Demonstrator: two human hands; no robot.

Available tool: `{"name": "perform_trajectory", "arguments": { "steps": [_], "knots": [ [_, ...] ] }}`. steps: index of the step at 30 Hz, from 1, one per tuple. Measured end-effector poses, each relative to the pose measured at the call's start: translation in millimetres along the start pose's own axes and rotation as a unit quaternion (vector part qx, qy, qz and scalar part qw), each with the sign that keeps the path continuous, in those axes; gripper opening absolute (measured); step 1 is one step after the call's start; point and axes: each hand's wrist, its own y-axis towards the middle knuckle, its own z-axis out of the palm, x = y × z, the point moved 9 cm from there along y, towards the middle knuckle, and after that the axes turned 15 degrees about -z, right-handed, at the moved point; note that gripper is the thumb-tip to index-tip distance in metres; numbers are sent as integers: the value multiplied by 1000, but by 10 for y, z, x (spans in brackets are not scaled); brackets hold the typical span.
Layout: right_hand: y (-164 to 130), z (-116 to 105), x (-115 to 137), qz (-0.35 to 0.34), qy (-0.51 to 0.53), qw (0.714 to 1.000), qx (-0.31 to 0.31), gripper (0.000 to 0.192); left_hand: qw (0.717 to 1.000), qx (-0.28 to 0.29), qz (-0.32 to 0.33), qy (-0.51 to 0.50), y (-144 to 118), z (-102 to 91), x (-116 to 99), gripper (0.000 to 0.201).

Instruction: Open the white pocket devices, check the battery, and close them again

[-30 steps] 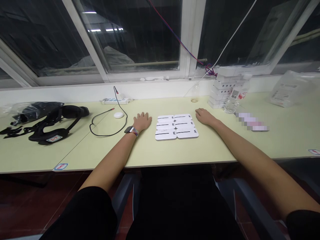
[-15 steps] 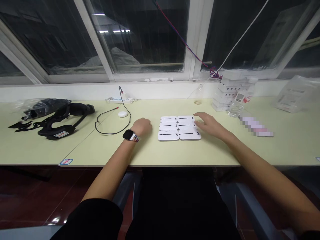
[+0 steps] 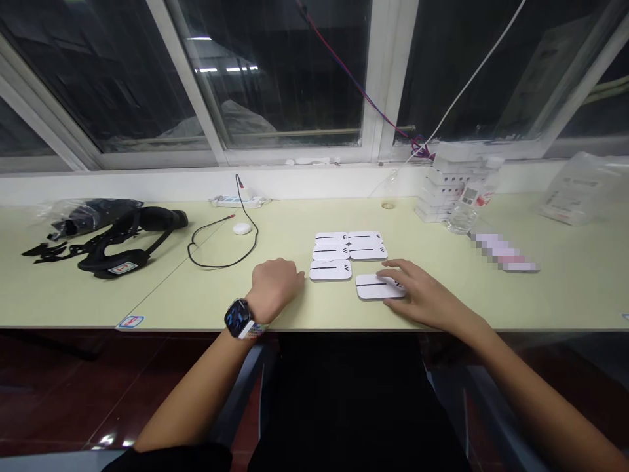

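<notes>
My right hand point(image 3: 417, 292) grips the right end of a white rounded card point(image 3: 371, 287), thumb on the near edge and fingers over the far edge. This card bears a black line and a letter partly covered by the fingers. It lies apart from the others, closer to the table's front edge. Behind it, several matching white cards point(image 3: 330, 269) form two columns, each marked with a line and a W-like letter. Just left of the left column, my left hand point(image 3: 276, 288) rests in a loose fist with nothing visible in it. A smartwatch point(image 3: 239, 318) is on that wrist.
On the left are a black headset point(image 3: 115, 265), a black cable point(image 3: 211, 266) and a white round disc point(image 3: 242, 229). A power strip point(image 3: 236, 201) sits by the wall. At right stand white boxes point(image 3: 435, 190), a plastic bottle point(image 3: 464, 213) and a plastic bag point(image 3: 570, 193).
My right hand has drawn the front right card toward me and to the right, out of the group. My left hand has come nearer to me and stays closed.
</notes>
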Motion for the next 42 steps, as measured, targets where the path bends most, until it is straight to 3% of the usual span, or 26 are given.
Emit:
{"name": "perform_trajectory", "arguments": {
  "steps": [4, 6, 8, 10, 14, 20, 25, 29, 37, 42],
  "knots": [
    [-33, -2, 33, -19, 22, 1000, -10, 38, 998, -40, 30, -32, -430, -164, -165, 47],
    [-21, -13, 98, -51, 32, 998, -29, 38, 979, -57, 158, -120, -710, -251, -448, 37],
    [6, 0, 167, -77, 51, 995, -38, 38, 914, -28, 342, -214, -1052, -262, -755, 54],
    [45, 32, 219, -87, 75, 993, -36, 35, 870, -7, 417, -264, -1214, -203, -880, 65],
    [118, 89, 203, -51, 109, 992, -33, 23, 848, 7, 406, -341, -1153, -96, -908, 57],
    [91, 87, 30, 33, 162, 984, -63, 28, 848, 39, 332, -411, -992, -65, -818, 43],
    [25, 62, 26, 17, 179, 982, -60, 42, 869, 17, 337, -363, -1034, 9, -851, 39],
    [15, 101, 23, 11, 188, 982, -31, 34, 881, 13, 356, -312, -1083, 59, -906, 39],
    [11, 31, 99, -49, 162, 986, -2, 31, 881, 60, 342, -321, -1059, 83, -902, 48],
    [16, -83, 215, -87, 86, 992, 39, 35, 882, 50, 349, -313, -1056, 102, -932, 46]
  ]
}}
